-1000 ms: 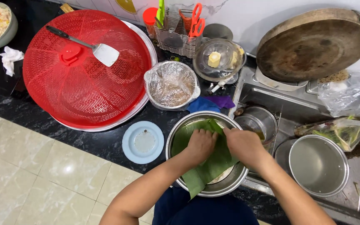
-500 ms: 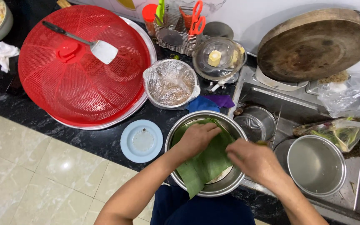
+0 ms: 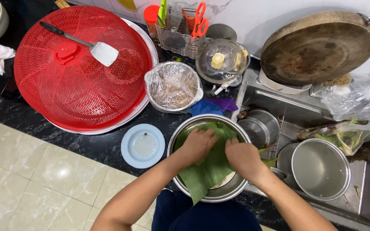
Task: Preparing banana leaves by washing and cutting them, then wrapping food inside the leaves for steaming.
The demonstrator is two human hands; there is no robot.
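A large green leaf (image 3: 205, 173) lies across a steel bowl (image 3: 180, 132) at the counter's front edge, its lower tip hanging over the rim. My left hand (image 3: 198, 145) presses flat on the leaf's upper left part. My right hand (image 3: 243, 158) presses down on its right side, fingers curled onto the leaf. The two hands sit side by side, almost touching. What is under the leaf is hidden, apart from a pale patch near the bowl's lower rim.
A red mesh food cover (image 3: 80, 70) with a spatula (image 3: 101, 51) on it fills the left counter. A wrapped bowl (image 3: 173, 87), a pale blue lid (image 3: 142, 145), a utensil rack (image 3: 180, 30), a round wooden board (image 3: 317, 47) and sink pots (image 3: 320, 169) surround the bowl.
My right hand slid from the bowl's lower right back onto the leaf beside my left hand. The left hand shifted slightly down the leaf.
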